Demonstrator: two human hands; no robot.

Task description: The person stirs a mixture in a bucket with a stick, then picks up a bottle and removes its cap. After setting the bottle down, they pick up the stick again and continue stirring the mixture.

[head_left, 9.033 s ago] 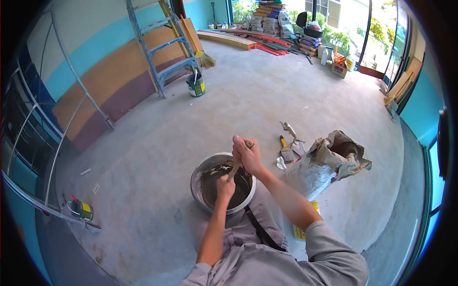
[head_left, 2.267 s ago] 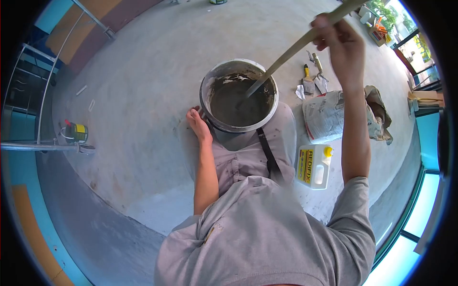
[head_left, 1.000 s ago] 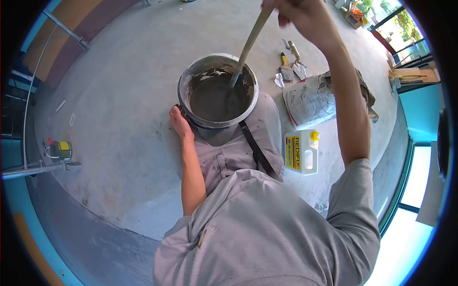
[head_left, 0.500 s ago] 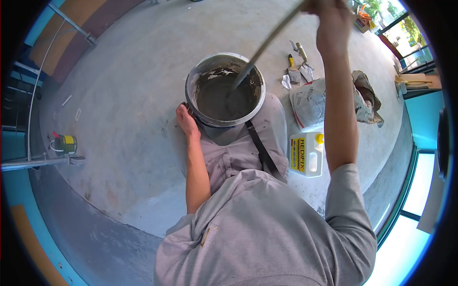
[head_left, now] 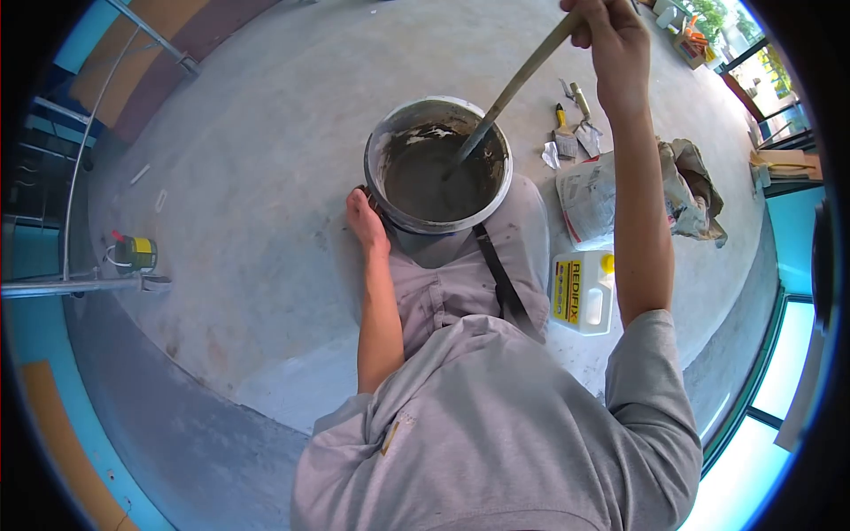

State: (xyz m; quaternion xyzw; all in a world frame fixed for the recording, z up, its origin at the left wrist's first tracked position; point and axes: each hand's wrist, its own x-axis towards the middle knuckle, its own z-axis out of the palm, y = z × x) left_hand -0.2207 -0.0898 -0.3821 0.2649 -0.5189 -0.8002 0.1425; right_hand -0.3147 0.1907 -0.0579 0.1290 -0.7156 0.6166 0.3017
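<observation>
A bucket (head_left: 379,196) of wet grey cement mix (head_left: 421,188) stands between my bent legs, its inner wall smeared with mix. My left hand (head_left: 367,221) is closed against the bucket's left side, with its fingertips partly hidden. Up at the top right, my right hand (head_left: 617,44) grips the upper end of a long stick (head_left: 522,80). This stick slants down to the left over the rim, and its lower end is sunk in the mix.
Right of my legs stand a REDIFIX jug (head_left: 583,292) and an opened paper sack (head_left: 584,199). Beyond lie a paintbrush (head_left: 564,142) and a trowel (head_left: 586,134). On the left are a small green can (head_left: 135,253) and a metal scaffold frame (head_left: 80,288).
My right hand has shifted slightly with the stick, whose lower end remains in the mix. My left hand stays at the bucket. The whole view has moved a little.
</observation>
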